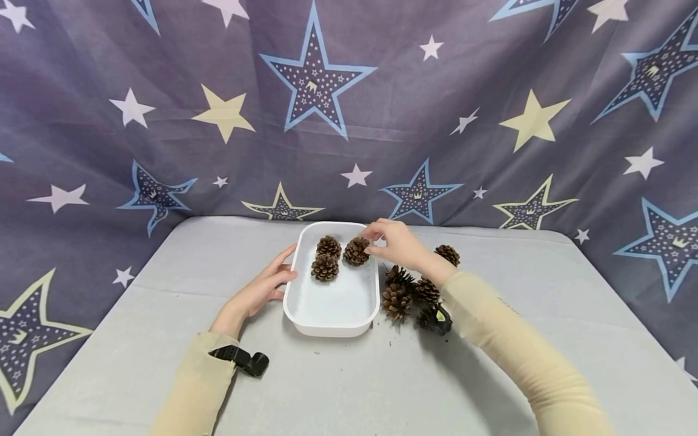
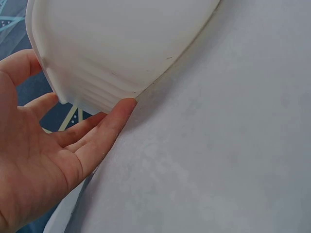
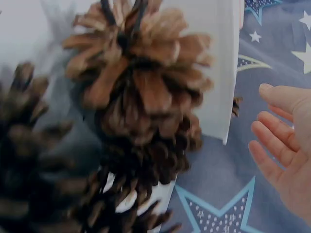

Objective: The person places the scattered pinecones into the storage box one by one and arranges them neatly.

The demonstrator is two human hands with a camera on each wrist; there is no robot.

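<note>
A white rectangular tray (image 1: 332, 306) stands on the table with three pine cones at its far end. Two of those, a rear pine cone (image 1: 328, 247) and a front pine cone (image 1: 325, 268), sit side by side. My left hand (image 1: 267, 281) rests against the tray's left side, fingers fairly straight and spread along the wall. My right hand (image 1: 395, 242) is over the right rim, its thumb and fingertips right at the third pine cone (image 1: 356, 252). In the right wrist view the right hand (image 3: 286, 141) shows parted fingers with nothing gripped between them.
Several pine cones (image 1: 397, 301) lie in a cluster right of the tray, partly under my right forearm; one (image 3: 141, 68) looms close in the right wrist view. A black strap (image 1: 240, 358) is on my left wrist. A star-patterned curtain (image 1: 354, 145) hangs behind the table (image 1: 327, 387).
</note>
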